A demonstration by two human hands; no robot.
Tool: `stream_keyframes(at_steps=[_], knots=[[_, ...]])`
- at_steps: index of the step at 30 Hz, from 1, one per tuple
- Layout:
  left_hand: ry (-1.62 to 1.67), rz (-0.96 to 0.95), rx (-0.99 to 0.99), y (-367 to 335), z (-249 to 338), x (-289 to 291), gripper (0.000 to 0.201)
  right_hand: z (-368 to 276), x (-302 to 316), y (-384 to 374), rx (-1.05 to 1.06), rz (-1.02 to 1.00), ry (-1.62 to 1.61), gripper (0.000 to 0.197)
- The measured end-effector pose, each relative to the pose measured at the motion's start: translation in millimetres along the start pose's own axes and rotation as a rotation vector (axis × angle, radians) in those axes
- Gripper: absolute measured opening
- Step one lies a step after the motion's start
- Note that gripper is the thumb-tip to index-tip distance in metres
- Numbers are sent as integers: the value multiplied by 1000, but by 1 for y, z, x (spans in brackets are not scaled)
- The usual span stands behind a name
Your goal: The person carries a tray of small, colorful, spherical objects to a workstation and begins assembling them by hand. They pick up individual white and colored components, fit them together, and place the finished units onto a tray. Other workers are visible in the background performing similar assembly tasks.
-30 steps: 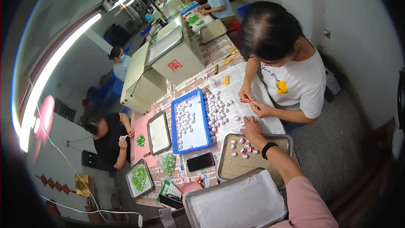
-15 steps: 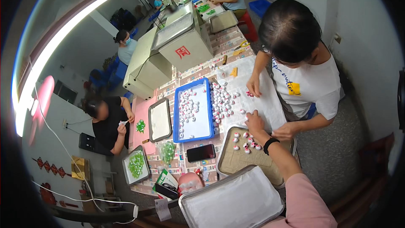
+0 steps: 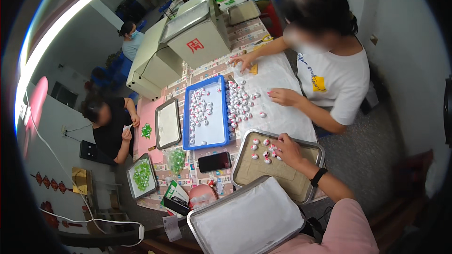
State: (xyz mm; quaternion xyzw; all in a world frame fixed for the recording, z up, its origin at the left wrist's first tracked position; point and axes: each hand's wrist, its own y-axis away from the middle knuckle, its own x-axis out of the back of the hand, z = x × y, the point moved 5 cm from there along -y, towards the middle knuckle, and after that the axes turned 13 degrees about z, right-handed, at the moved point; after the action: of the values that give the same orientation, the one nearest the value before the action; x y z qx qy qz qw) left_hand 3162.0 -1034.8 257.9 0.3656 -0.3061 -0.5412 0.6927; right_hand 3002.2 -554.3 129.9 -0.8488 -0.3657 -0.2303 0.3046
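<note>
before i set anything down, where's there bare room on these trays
Bare: the near tray, the small tray left of the blue tray, and the beige tray between its balls and the near tray's rim. Crowded: the pile along the blue tray's right edge, and around your right hand.

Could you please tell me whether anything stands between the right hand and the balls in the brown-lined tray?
Nothing visible does: the right hand is at the right side of the balls, over the brown-lined tray. The paper-lined tray lies nearer the person, out of the way.
</note>
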Motion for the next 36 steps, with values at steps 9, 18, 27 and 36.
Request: stream_keyframes(at_steps=[9,18,27,36], knots=[[4,35,27,1,-3,-4,71,15,17,23,-1,50,-162,33],[27,73,48,6,-8,-5,71,14,25,39,86,15,-171,31],[54,108,52,10,-12,-5,71,-12,10,5,78,23,-204,35],[49,119,44,13,-9,-5,71,7,-91,-89,-22,172,367,36]])
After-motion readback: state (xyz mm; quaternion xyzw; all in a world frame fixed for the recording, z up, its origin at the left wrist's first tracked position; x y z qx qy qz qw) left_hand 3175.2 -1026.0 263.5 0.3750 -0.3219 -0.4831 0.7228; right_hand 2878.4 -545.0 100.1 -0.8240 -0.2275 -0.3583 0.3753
